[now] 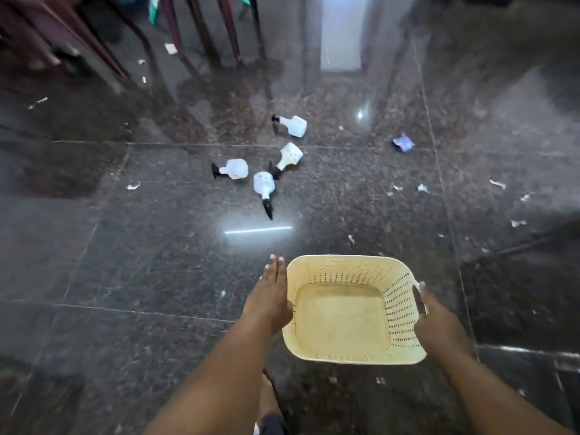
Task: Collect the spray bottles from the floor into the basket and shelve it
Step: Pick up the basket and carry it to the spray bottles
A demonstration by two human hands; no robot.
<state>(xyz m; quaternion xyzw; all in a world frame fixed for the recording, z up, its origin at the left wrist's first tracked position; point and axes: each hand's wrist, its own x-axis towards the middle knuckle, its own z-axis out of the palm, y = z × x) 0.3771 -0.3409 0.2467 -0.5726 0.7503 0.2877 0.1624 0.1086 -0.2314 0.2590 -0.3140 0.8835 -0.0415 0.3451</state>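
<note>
I carry an empty cream perforated basket [397, 312] over the dark floor. My left hand [270, 299] lies flat against its left wall with the fingers stretched forward. My right hand [439, 324] grips the handle on its right side. Several white spray bottles with black nozzles lie on their sides ahead of me: one farthest away [293, 124], one below it [289, 157], one to the left [235, 168], and the nearest one [264, 185] with its nozzle pointing toward me. All lie well beyond the basket.
Dark red furniture legs [175, 32] stand at the far left. Scraps of white paper litter the polished granite floor, and a crumpled blue-white wrapper [403, 142] lies right of the bottles. A bare foot [268, 400] shows below the basket.
</note>
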